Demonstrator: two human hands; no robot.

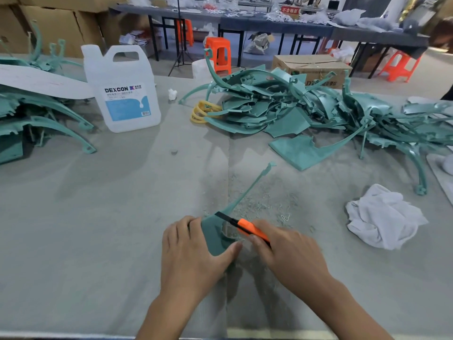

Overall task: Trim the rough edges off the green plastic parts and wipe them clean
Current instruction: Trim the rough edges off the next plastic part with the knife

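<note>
Trimming is in hand: the left hand (193,251) grips the green part (215,235) on the table (98,229) just beside the shavings (272,204), the right hand (289,251) clasps the orange knife (247,228) at its edge, and next the blade likely needs drawing along that edge before wiping with the white rag (384,217).

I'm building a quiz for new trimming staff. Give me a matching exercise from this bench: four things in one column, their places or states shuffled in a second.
Things:
1 orange knife
2 white cloth
3 plastic jug
4 green part

States:
A standing upright
B crumpled on the table, right side
C gripped in the right hand
D held by the left hand

Pairs: 1-C, 2-B, 3-A, 4-D.
</note>
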